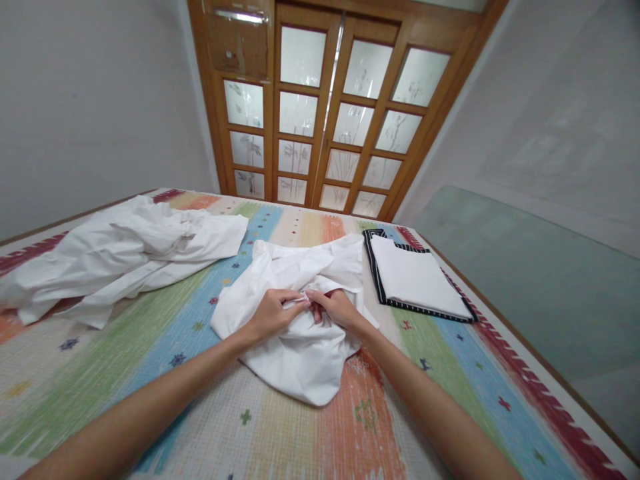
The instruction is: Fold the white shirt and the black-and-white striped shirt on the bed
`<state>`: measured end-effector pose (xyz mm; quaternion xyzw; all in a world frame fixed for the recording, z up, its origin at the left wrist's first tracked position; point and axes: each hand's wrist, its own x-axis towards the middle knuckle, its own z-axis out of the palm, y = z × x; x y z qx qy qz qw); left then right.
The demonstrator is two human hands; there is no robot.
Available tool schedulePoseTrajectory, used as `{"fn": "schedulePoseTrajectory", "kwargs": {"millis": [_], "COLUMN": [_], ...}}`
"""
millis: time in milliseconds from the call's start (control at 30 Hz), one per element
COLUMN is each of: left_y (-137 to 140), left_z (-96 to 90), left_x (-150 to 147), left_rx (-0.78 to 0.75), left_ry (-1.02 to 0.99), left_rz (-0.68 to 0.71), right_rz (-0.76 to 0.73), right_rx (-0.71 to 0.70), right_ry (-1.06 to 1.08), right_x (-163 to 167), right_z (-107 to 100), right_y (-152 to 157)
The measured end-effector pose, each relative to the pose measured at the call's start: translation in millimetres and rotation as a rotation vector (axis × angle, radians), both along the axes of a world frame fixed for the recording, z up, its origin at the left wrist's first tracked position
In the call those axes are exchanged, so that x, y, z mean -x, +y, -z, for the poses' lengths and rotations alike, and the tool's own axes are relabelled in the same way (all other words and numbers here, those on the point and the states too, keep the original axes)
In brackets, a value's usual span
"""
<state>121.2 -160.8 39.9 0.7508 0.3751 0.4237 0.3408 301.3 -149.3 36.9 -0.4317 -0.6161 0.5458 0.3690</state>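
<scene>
A crumpled white garment (295,360) lies in front of me on the striped bed cover, and its exact kind is hard to tell from the bunched folds. Both of my hands meet near its middle. My left hand (275,312) pinches the fabric between thumb and fingers. Close against it, my right hand (337,308) also grips the cloth, with its fingers partly tucked under a fold. The fingertips of the two hands nearly touch. Whatever small part of the garment sits between them is hidden.
A second rumpled white garment (125,247) is spread at the left. To the right lies a neatly folded white cloth item with black patterned edging (417,277). The striped cover (200,400) runs beneath everything. Beyond stand wooden doors with glass panes (320,113), and a pale green panel (525,267) leans at right.
</scene>
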Motion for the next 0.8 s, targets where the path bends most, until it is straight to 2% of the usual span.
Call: {"fn": "schedulePoseTrajectory", "kwargs": {"millis": [267, 367, 467, 600, 700, 800], "left_y": [-1.0, 1.3, 6.7, 18.6, 31.0, 45.1], "left_z": [0.9, -10.6, -29.7, -56.7, -73.0, -84.1], "left_x": [-3.1, 3.0, 16.2, 38.0, 54.2, 72.6], "left_rx": [-0.12, -0.141, -0.162, -0.201, -0.229, -0.275], "left_ry": [0.01, 0.023, -0.009, -0.112, -0.237, -0.416], "left_rz": [-0.078, -0.091, -0.158, -0.379, -0.598, -0.803], "right_rz": [0.077, 0.161, 0.337, 0.616, 0.772, 0.9], "right_rx": [-0.042, -0.053, -0.073, -0.12, -0.159, -0.14], "right_ry": [-0.009, 0.057, 0.168, 0.381, 0.534, 0.629], "right_x": [6.1, 3.7, -9.8, -40.9, -63.1, -78.4], "right_z": [2.8, -3.1, -18.8, -52.2, -77.2, -92.7], "right_y": [-2.1, 2.7, 11.5, 28.5, 43.3, 56.8]}}
